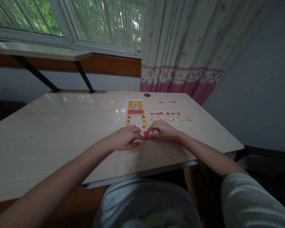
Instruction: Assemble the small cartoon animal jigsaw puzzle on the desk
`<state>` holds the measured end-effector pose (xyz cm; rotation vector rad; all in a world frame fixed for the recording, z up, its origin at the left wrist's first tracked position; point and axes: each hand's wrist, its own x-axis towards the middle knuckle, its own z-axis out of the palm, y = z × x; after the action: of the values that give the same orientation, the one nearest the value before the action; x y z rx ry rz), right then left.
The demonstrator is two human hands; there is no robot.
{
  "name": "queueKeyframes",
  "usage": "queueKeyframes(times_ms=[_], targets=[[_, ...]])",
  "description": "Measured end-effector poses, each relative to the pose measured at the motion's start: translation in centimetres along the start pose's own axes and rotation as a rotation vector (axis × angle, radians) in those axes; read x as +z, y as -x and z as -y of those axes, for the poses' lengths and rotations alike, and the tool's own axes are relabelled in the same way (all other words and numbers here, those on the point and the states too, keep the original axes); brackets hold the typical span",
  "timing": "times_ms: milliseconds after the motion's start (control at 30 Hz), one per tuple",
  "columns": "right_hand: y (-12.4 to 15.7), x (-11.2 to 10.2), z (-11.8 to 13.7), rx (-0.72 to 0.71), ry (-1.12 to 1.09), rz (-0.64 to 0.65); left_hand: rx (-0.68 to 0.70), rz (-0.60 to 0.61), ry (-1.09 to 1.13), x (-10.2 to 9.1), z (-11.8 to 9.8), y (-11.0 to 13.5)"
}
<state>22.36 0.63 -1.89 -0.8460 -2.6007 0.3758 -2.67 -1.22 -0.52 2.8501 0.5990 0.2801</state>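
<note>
My left hand [125,138] and my right hand [163,130] meet on the light wooden table [49,136], fingertips together on a small red puzzle piece [146,135]. Just beyond my fingers lies a partly built yellow and red puzzle frame [135,120]. A small picture card [134,106] in yellow and red lies behind it. To the right, several loose puzzle pieces [170,117] are spread in rows, red ones at the back and yellow and white ones in front.
Two or three stray red pieces [167,102] lie farther back, near a round cable hole [147,95]. A patterned curtain [182,47] hangs behind the table's right corner, next to a window [85,22]. The table's near edge runs just above my lap.
</note>
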Motion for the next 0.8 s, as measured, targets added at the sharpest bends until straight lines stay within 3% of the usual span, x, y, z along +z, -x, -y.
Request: queueKeyframes(times_ms=[467, 800], targets=[[-0.3, 1.1, -0.3, -0.059, 0.010, -0.066, 0.002, -0.007, 0.046, 0.0, 0.1, 0.0], [-0.5, 0.8, 0.0, -0.078, 0.033, 0.006, -0.016, 0.033, 0.030, -0.2, -0.1, -0.2]])
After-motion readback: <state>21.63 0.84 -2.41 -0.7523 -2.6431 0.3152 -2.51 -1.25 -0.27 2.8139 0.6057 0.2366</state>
